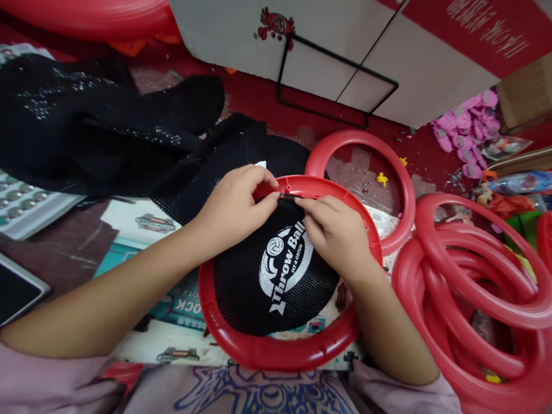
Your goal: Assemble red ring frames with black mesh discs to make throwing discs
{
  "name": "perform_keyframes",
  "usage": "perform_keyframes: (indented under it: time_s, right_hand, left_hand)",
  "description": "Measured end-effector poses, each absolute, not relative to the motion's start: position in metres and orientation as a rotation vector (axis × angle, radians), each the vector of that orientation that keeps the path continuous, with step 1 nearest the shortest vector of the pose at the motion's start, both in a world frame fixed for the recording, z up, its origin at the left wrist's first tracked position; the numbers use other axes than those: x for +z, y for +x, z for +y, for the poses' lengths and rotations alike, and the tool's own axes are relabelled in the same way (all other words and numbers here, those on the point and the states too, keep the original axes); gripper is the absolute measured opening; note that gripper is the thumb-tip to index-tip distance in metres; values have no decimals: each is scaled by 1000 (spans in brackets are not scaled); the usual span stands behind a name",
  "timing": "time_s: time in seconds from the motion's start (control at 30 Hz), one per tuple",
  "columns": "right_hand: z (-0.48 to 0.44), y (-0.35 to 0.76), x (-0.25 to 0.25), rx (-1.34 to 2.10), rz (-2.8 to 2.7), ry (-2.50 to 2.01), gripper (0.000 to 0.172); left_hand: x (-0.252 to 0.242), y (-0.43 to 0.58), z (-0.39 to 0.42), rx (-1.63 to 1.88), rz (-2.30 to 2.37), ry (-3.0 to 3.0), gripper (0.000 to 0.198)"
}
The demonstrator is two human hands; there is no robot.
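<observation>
A red plastic ring lies in front of me, its hollow inner side facing up. Inside it is a round black mesh net printed "Throw Ball" in white. At the ring's far edge, my left hand pinches the net's rim between thumb and fingers. Close beside it, my right hand has its fingers pressed on the same rim. The net's upper edge meets the ring there, while its lower edge lies loose inside. Whether the rim is fastened to the ring under my fingers is hidden.
More black netting is heaped at the left. Another red ring lies just beyond, with several stacked rings at right. A printed cardboard box lies underneath. White cartons, a black wire frame and pink pieces stand farther back.
</observation>
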State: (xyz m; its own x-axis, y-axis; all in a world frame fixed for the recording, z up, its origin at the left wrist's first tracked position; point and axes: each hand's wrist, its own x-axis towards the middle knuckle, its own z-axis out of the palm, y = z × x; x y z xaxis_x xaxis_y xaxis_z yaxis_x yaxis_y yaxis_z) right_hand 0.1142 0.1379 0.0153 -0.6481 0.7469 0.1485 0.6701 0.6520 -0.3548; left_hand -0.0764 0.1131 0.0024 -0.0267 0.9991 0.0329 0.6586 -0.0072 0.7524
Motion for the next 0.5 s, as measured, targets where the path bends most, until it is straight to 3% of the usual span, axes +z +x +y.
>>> perform_keyframes:
  time_s: [0.2,0.5]
  right_hand:
    - [146,123,12,354,-2402,-1083,28]
    - [147,119,10,351,-2419,-1122,31]
  left_hand:
    - [2,-81,105,779,1450,2015,32]
    - [-5,-78,106,637,1525,2184,42]
